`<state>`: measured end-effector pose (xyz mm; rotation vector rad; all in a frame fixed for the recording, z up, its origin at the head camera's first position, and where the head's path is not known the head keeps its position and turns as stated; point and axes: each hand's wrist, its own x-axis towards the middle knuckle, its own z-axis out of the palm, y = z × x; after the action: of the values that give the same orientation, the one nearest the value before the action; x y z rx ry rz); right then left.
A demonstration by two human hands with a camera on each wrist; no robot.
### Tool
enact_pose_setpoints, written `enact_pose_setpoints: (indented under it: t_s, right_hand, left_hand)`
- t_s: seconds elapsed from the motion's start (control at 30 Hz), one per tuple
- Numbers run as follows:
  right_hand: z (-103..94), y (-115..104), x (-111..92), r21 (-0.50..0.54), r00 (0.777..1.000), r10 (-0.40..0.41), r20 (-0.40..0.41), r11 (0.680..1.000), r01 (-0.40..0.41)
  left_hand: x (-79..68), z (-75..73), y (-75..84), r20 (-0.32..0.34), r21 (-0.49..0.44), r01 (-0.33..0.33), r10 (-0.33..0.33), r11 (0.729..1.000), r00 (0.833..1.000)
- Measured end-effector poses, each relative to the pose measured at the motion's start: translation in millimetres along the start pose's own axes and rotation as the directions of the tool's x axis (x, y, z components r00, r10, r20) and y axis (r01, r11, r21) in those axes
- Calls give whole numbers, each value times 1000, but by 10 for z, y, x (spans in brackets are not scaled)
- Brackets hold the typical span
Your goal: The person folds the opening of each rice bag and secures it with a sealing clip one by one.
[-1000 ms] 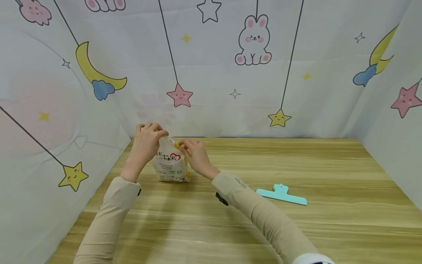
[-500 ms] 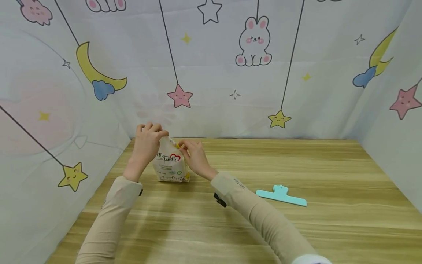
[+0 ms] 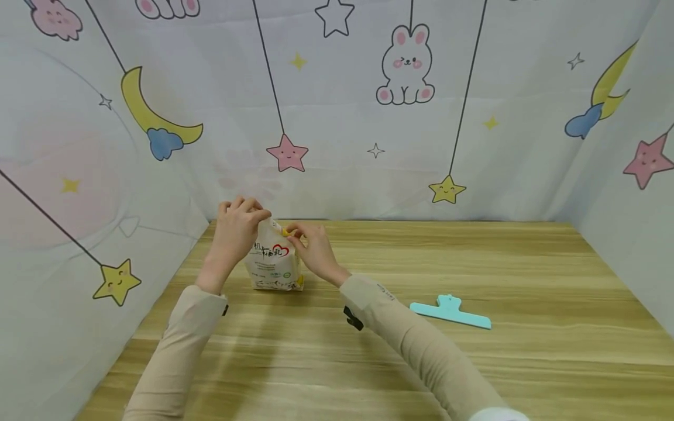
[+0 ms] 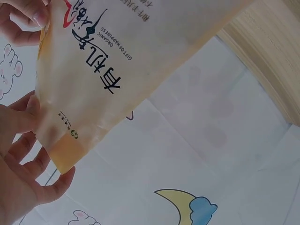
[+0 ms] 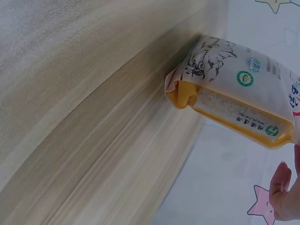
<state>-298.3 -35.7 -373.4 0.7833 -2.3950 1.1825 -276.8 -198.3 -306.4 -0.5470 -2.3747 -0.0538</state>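
Bag (image 3: 272, 268) unmoved, long axis upright

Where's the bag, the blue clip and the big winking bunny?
Bag (image 3: 274, 262), head view: its printed front.
Blue clip (image 3: 450, 314), head view: middle of its long bar.
Winking bunny (image 3: 405, 78), head view: its tummy.

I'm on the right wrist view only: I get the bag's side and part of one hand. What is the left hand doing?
Observer: The left hand pinches the bag at an upper corner, on the left in the head view.
Operator: Any other item about?
Observer: Yes, a turquoise clip lies on the table, right of the bag in the head view.
Operator: Any English print on the bag's front?
Observer: Yes, it includes "GIFT OF HAPPINESS".
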Motion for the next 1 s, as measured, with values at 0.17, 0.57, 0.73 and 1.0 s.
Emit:
enact_pose_setpoints:
  t_s: [0.17, 0.57, 0.73, 1.0]
  right_hand:
    - [-19, -10, -7, 48, 1000, -2, -5, 999, 2]
    - [-26, -36, 35, 121, 1000, -1, -9, 993, 2]
    - [-21, -60, 65, 132, 1000, 4, -12, 991, -3]
    - [-20, -86, 85, 157, 999, 38, -10, 987, -36]
  left_hand:
    - [-12, 14, 13, -6, -7, -6, 6, 1000, 1000]
    - [-13, 29, 43, -12, -10, -23, 23, 1000, 1000]
    - [-5, 37, 78, 2, -17, -23, 23, 1000, 1000]
    - [5, 55, 112, 15, -53, -1, 2, 999, 1000]
